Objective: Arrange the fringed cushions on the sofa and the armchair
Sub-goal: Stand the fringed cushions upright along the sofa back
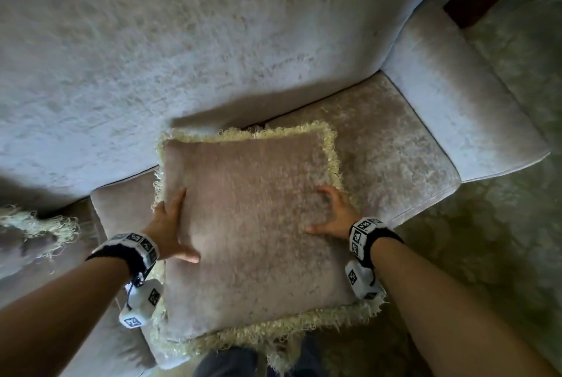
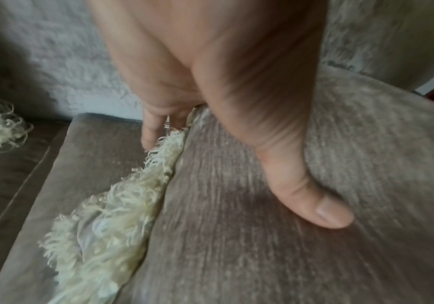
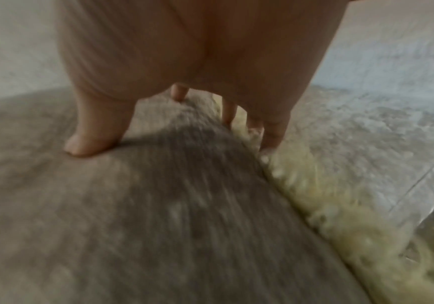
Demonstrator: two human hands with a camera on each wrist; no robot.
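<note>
- The left hand [image 1: 170, 224] has its grip on the left edge of the fringed cushion [image 1: 252, 224]: the thumb [image 2: 322, 209] lies on the cushion's top face, and the fingers [image 2: 153, 131] curl down over the fringe [image 2: 122, 205] at the edge.
- The right hand [image 1: 334, 215] is spread wide, its grip loose: the thumb [image 3: 91, 139] and fingertips press on the cushion's top face near its right edge, the outer fingers reaching the fringe.
- The cushion lies flat on the seat [image 1: 395, 145] of the sofa [image 1: 182, 42], its far edge at 12 o'clock close to the backrest, its near edge at 6 o'clock overhanging the seat front.
- The sofa's armrest [image 1: 456, 97] runs at 2 o'clock from the cushion.
- Another fringed cushion [image 1: 39, 230] shows only partly at 9 o'clock, well apart.
- Patterned carpet [image 1: 486, 240] lies at 4 o'clock.
</note>
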